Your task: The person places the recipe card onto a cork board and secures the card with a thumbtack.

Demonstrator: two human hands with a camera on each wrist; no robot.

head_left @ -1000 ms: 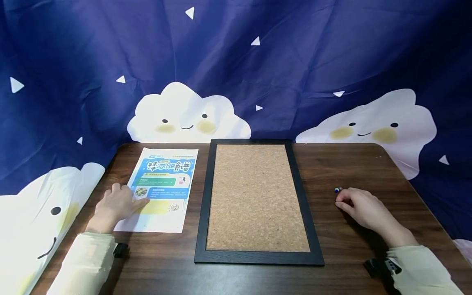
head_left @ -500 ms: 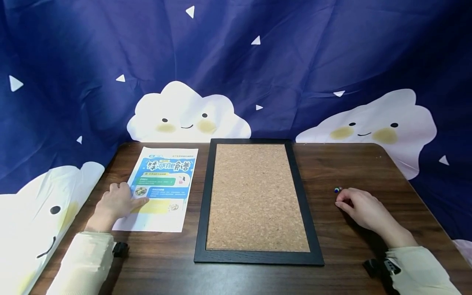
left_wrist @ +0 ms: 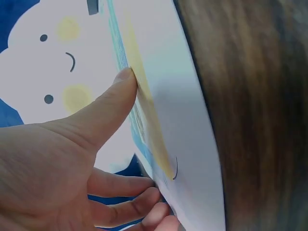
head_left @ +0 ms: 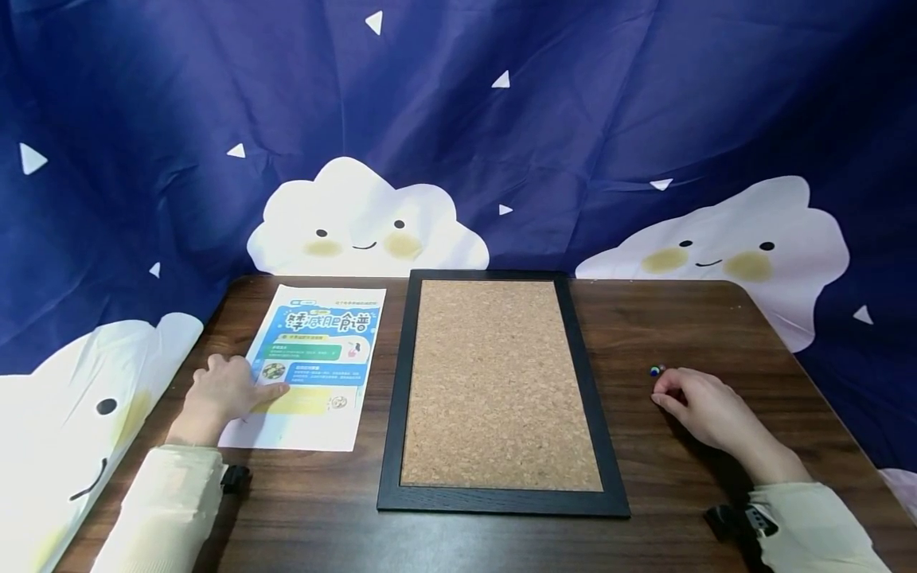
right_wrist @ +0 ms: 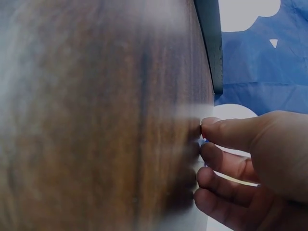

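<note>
Tabletop (head_left: 322, 509) separates corkboard (head_left: 501, 382) edges from paper (head_left: 325, 358) and right hand (head_left: 709, 407)

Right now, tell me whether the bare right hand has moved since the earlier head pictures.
No; against the rectangular, black-framed cork board, the bare right hand shows no visible shift in the head view.

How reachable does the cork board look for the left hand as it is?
Likely reachable, yes: the left hand touches the printed sheet, and only that flat sheet, bare tabletop and the black frame show between it and the cork board.
</note>
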